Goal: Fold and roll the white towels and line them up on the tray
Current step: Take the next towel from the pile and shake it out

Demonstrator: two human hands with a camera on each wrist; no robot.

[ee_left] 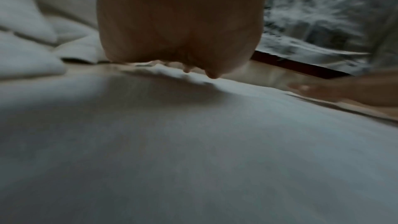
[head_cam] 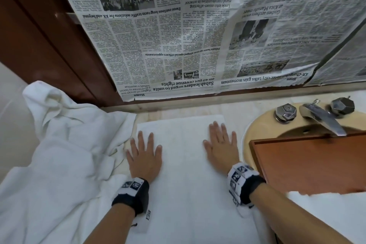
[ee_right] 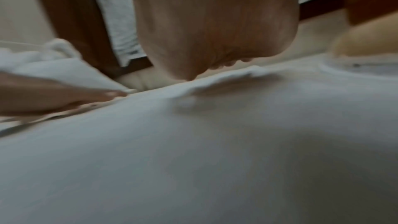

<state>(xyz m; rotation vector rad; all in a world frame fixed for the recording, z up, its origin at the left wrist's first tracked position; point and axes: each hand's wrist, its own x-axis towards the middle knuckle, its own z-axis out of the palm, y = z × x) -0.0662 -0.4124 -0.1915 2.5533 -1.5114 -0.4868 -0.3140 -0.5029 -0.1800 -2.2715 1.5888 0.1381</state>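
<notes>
A white towel (head_cam: pixel 184 164) lies flat in a long folded strip on the counter, running from the wall toward me. My left hand (head_cam: pixel 144 154) presses flat on its left side, fingers straight and spread. My right hand (head_cam: pixel 221 144) presses flat on its right side the same way. In the left wrist view the palm (ee_left: pixel 181 23) rests on the towel (ee_left: pixel 193 142); the right wrist view shows the other palm (ee_right: pixel 215 23) on the same cloth (ee_right: pixel 193 151). A brown wooden tray (head_cam: pixel 309 160) sits across the sink at the right, with a white towel (head_cam: pixel 332 212) at its near end.
A loose heap of white towels (head_cam: pixel 59 154) fills the counter at the left. The beige sink (head_cam: pixel 257 128) with a chrome tap (head_cam: pixel 320 119) and two knobs is at the right. Newspaper (head_cam: pixel 198 35) covers the wall behind; a dark wooden frame (head_cam: pixel 39 45) stands at the left.
</notes>
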